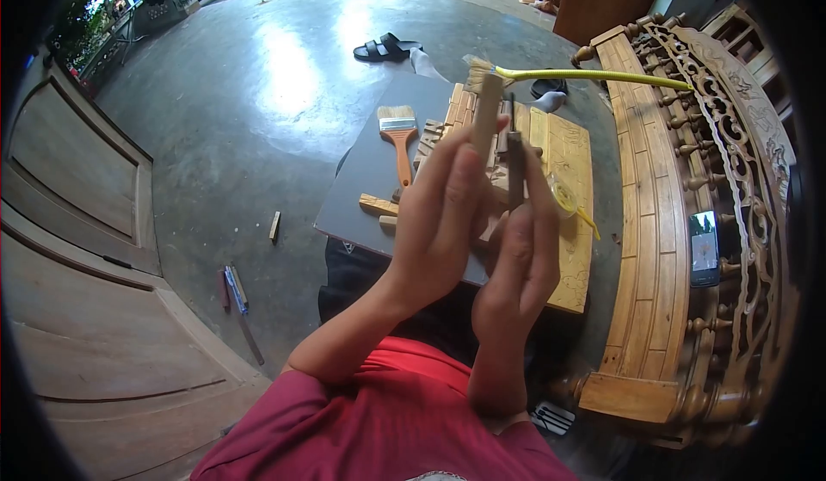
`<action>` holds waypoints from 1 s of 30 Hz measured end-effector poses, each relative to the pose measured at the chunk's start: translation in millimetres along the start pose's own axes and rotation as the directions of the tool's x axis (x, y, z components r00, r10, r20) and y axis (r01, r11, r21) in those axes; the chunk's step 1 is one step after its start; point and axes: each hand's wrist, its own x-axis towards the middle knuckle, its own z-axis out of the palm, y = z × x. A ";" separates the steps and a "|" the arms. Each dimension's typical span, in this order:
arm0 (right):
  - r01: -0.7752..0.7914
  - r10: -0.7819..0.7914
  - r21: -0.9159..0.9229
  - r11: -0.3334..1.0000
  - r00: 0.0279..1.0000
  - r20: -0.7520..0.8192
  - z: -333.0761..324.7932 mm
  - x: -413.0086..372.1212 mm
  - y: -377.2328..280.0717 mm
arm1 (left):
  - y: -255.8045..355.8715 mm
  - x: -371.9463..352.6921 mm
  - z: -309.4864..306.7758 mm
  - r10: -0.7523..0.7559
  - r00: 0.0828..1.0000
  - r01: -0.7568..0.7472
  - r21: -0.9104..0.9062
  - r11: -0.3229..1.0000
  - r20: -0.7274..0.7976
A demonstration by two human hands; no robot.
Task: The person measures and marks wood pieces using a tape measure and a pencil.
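Note:
My left hand (443, 214) is raised over the work board and closed around a small wooden stick (488, 107) held upright. Beside it, my right hand (518, 262) grips a dark, narrow tool (516, 167) that points up; its exact kind is hard to make out. The two hands are close together, and the fingers partly hide the wooden pieces behind them. On the grey board (357, 184) lie a paintbrush (398, 137) with an orange handle and a short wood strip (379, 205). A clear tape roll (564, 195) rests on a yellowish carved wooden panel (572, 266).
A wooden bench (641, 283) with carved rails runs along the right, with a phone (704, 249) propped on it. A yellow-handled brush (594, 77) reaches across to it. Wooden panels (77, 343) stand at left; pens (234, 290) and a wood piece (275, 226) lie on the floor.

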 end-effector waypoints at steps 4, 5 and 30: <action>0.055 -0.055 -0.003 0.998 0.996 0.072 2.5 -1.1 -4.6 | 6.8 7.8 1.5 -0.007 0.998 0.005 -0.039 0.999 -0.068; 0.035 -0.034 -0.006 0.999 0.995 0.091 2.0 -1.7 -7.4 | 10.4 8.1 5.1 -0.032 0.992 0.029 -0.032 0.999 -0.126; 0.056 -0.049 -0.062 0.997 0.993 0.111 8.2 -9.7 -11.9 | 18.3 2.3 4.5 0.059 0.992 -0.054 0.048 0.997 -0.111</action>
